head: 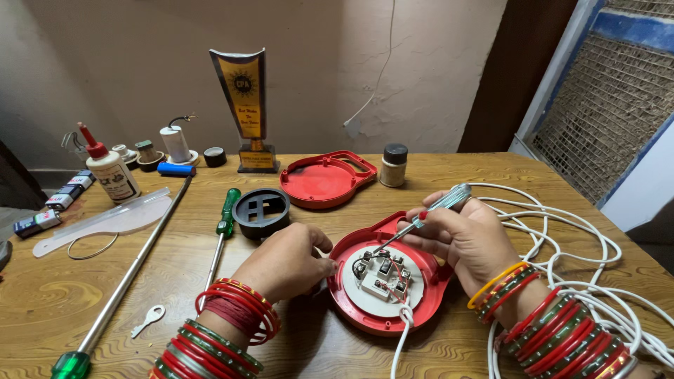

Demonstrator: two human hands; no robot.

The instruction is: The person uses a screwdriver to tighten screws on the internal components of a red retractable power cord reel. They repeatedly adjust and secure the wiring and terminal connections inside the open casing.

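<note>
- Wooden table [42,302] stood against a plain wall; window w/ mesh at the right.
- Red housing [382,319], round, lay open near the front edge, its white terminal plate [382,277] facing up.
- Left hand [284,263] rested on the housing's left rim, fingers curled in, tips touching the rim.
- Right hand [467,238] pinched a small screwdriver [428,214] w/ clear handle, fingers closed round it, tip down on the terminals.
- White cable [562,238] lay in loose loops to the right, reaching close to the table's right edge; 1 strand ran into the housing at the front.
- Red cover [323,180] and black round insert [261,212] lay behind, apart from the housing.
- Green screwdriver [225,224] & long metal rod [133,270] lay to the left; bare wood between them and the left hand.
- Glue bottle [110,172], small jar [394,165] & trophy [246,105] stood along the back edge.
</note>
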